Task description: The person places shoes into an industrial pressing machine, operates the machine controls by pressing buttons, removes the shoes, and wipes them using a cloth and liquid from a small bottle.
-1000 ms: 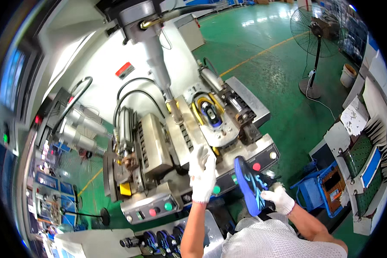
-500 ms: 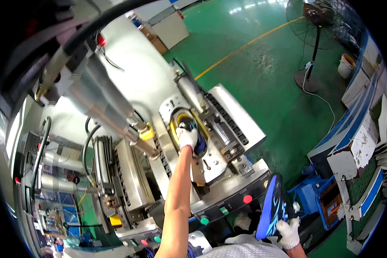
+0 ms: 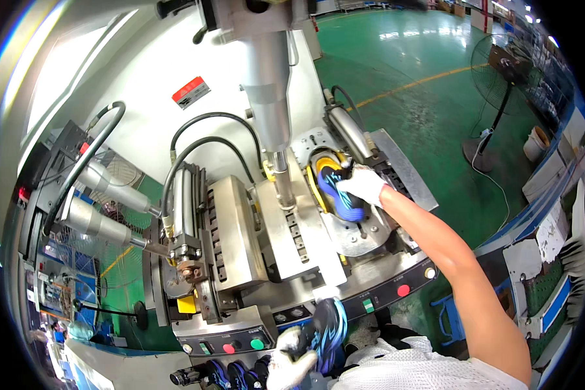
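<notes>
My right hand (image 3: 366,186), in a white knit glove, reaches out to the press on the right and grips a black and blue sports shoe (image 3: 349,209). This shoe lies in the yellow-rimmed recess of a metal mould plate (image 3: 364,246), tilted a little, its blue sole edge showing toward me. Low in the middle, my gloved left hand (image 3: 290,365) is closed on a second black and blue shoe (image 3: 328,328), held near my body in front of the control panel. The left fingertips are partly hidden behind that shoe.
A thick vertical piston (image 3: 266,91) stands left of the mould. Black hoses (image 3: 214,117) arch behind it. Buttons line the front panel (image 3: 383,292). Several more shoes (image 3: 237,376) sit below the left panel. A standing fan (image 3: 500,97) is on the green floor, far right.
My left hand has left the mould and come back low with a shoe. My right hand has gone from the lower right to the mould with its shoe. The view has swung left.
</notes>
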Demonstrator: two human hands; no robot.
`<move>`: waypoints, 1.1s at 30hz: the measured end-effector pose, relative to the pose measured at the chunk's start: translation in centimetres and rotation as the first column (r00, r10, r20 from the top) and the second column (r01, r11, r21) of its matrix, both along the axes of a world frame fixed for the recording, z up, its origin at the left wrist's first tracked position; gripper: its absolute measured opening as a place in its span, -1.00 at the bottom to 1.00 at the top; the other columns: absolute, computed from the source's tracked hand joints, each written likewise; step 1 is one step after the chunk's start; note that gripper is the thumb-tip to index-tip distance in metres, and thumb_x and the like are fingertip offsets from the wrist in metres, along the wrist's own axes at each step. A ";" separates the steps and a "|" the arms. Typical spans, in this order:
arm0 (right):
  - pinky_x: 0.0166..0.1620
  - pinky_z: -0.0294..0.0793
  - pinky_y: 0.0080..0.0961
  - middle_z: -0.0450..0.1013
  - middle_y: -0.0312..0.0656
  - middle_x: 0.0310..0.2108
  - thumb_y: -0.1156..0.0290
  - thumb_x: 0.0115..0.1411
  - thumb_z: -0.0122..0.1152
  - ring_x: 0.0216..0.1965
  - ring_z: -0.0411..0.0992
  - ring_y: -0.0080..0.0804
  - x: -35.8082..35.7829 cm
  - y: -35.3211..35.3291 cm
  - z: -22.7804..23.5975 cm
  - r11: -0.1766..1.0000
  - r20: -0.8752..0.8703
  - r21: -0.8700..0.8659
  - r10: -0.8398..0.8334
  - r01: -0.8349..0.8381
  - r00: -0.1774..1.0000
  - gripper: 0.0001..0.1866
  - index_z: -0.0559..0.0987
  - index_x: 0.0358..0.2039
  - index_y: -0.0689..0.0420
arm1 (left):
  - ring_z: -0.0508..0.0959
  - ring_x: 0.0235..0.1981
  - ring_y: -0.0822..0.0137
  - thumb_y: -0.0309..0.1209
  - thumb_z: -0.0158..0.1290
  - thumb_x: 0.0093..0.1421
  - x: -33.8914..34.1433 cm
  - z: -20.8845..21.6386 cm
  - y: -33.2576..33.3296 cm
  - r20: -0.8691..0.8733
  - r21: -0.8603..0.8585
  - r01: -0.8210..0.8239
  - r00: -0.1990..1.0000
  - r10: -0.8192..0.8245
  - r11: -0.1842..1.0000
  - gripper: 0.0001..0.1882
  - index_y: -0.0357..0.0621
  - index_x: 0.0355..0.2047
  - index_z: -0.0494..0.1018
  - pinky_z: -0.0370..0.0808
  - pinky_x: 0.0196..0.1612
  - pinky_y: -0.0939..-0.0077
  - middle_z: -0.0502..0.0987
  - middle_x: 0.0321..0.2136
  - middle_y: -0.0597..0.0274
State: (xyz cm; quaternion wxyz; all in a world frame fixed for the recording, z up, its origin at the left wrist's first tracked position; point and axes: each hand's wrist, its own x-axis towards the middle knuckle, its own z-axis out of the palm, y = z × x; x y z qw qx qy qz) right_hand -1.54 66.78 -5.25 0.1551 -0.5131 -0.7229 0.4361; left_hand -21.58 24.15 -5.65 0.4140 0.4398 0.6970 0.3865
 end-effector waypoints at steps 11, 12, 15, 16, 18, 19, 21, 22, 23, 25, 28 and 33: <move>0.13 0.45 -0.15 0.52 0.15 -0.02 0.05 0.16 0.09 0.06 0.52 0.01 -7.7 6.3 -15.2 0.817 0.217 0.543 -0.360 0.194 0.907 -0.42 0.44 0.06 0.24 | 0.52 0.09 -0.08 -0.32 0.30 0.08 2.8 -19.7 -19.7 -0.578 -0.213 -0.664 0.677 0.456 0.716 -0.26 -0.26 0.24 0.30 0.39 0.22 0.18 0.50 0.07 -0.14; 0.14 0.46 -0.15 0.51 0.17 0.02 -0.01 0.16 0.15 0.08 0.51 0.03 -8.0 6.2 -14.6 0.858 0.286 0.486 -0.336 0.167 0.897 -0.36 0.44 0.09 0.23 | 0.49 0.12 -0.07 -0.38 0.28 0.07 3.2 -22.1 -20.2 -0.601 -0.161 -0.667 0.651 0.464 0.727 -0.24 -0.32 0.25 0.26 0.35 0.26 0.18 0.47 0.10 -0.14; 0.05 0.51 -0.10 0.58 0.18 -0.07 -0.07 0.19 0.16 0.00 0.56 0.09 -9.3 4.0 -11.7 0.929 0.438 0.364 -0.103 -0.071 0.893 -0.40 0.66 -0.14 0.29 | 0.49 0.11 -0.09 -0.23 0.28 0.10 3.7 -24.4 -21.0 -0.491 -0.294 -0.726 0.673 0.553 0.622 -0.16 -0.17 0.34 0.19 0.33 0.23 0.06 0.46 0.15 -0.10; -0.06 0.55 -0.16 0.60 0.13 -0.13 -0.11 0.22 0.15 -0.14 0.61 -0.01 -9.1 1.5 -10.6 0.918 0.472 0.386 -0.109 -0.094 0.875 -0.38 0.65 -0.09 0.28 | 0.52 0.07 -0.13 -0.08 0.24 0.14 2.7 -29.1 -23.1 -0.617 -0.362 -0.724 0.658 0.431 0.586 -0.17 -0.03 0.35 0.18 0.36 0.18 0.08 0.47 0.15 -0.08; -0.09 0.55 -0.29 0.59 -0.02 -0.08 0.11 0.35 0.13 -0.19 0.60 -0.30 -5.7 -9.0 -5.7 0.899 0.188 0.434 -0.148 0.053 0.971 -0.46 0.47 0.15 0.29 | 0.55 0.08 -0.07 0.09 0.11 0.24 0.9 -24.6 -18.6 -0.383 -0.506 -0.608 0.794 0.472 0.612 -0.20 -0.16 0.32 0.24 0.41 0.15 0.13 0.53 0.07 -0.18; -0.01 0.55 -0.32 0.56 -0.07 0.05 0.26 0.40 0.12 -0.09 0.58 -0.39 -6.8 -16.4 -4.0 0.888 -0.145 0.444 -0.059 0.118 0.988 -0.40 0.29 0.34 0.31 | 0.54 0.10 -0.05 0.02 0.20 0.18 1.6 -29.0 -22.3 -0.565 -0.212 -0.696 0.660 0.495 0.687 -0.20 -0.12 0.31 0.25 0.42 0.13 0.12 0.51 0.12 -0.11; 0.32 0.30 -0.28 0.27 0.07 0.34 0.34 0.32 0.20 0.28 0.36 -0.20 -4.9 -25.7 -6.0 0.692 -0.217 0.720 0.154 0.051 0.964 -0.25 0.13 0.41 0.33 | 0.50 0.16 -0.02 -0.06 0.27 0.09 1.7 -28.4 -20.3 -0.489 -0.187 -0.683 0.688 0.536 0.706 -0.20 -0.07 0.28 0.26 0.40 0.15 0.06 0.46 0.18 -0.03; 0.41 0.12 -0.20 0.13 0.16 0.39 0.39 0.25 0.24 0.38 0.15 -0.04 -4.6 -29.7 -8.8 0.726 -0.114 0.675 0.278 -0.131 0.954 -0.21 0.13 0.41 0.34 | 0.47 0.19 -0.03 -0.07 0.28 0.08 1.9 -27.9 -20.4 -0.506 -0.176 -0.706 0.663 0.552 0.686 -0.19 -0.07 0.28 0.25 0.36 0.18 0.00 0.46 0.18 -0.02; 0.49 -0.06 -0.12 -0.02 0.25 0.44 0.43 0.19 0.27 0.49 -0.06 0.11 -4.8 -33.0 -11.8 0.730 -0.017 0.614 0.393 -0.300 0.919 -0.17 0.12 0.41 0.36 | 0.44 0.21 -0.07 -0.08 0.28 0.09 1.6 -28.0 -21.0 -0.436 -0.181 -0.695 0.691 0.577 0.696 -0.17 -0.08 0.30 0.22 0.34 0.20 -0.01 0.46 0.17 -0.06; 0.48 -0.11 0.03 -0.09 0.32 0.45 0.39 0.13 0.30 0.48 -0.12 0.27 -5.5 -36.7 -15.4 0.616 0.740 0.307 0.324 -0.726 0.589 -0.10 0.10 0.41 0.37 | 0.40 0.24 -0.08 -0.08 0.28 0.11 1.3 -27.0 -21.2 -0.380 -0.250 -0.653 0.746 0.548 0.715 -0.13 -0.14 0.33 0.18 0.29 0.27 0.00 0.41 0.20 -0.10; 0.47 -0.20 0.15 -0.11 0.32 0.45 0.23 0.02 0.40 0.49 -0.18 0.29 -5.3 -36.1 -20.3 0.531 0.756 0.411 0.257 -0.741 0.603 0.11 -0.01 0.44 0.38 | 0.37 0.27 -0.14 -0.11 0.25 0.16 1.1 -26.9 -24.7 -0.286 0.038 -0.626 0.740 0.608 0.779 -0.21 -0.17 0.31 0.24 0.30 0.29 -0.03 0.39 0.23 -0.10; 0.46 -0.01 -0.13 0.01 0.28 0.43 0.04 0.09 0.41 0.47 -0.01 0.16 -8.1 -45.5 -20.7 0.797 0.432 0.188 0.457 -0.573 0.777 0.06 0.08 0.42 0.32 | 0.41 0.21 -0.13 -0.36 0.29 0.14 -3.6 -22.2 -30.3 -0.271 0.316 -0.634 0.653 0.708 0.706 -0.30 -0.26 0.25 0.29 0.36 0.27 0.08 0.42 0.17 -0.16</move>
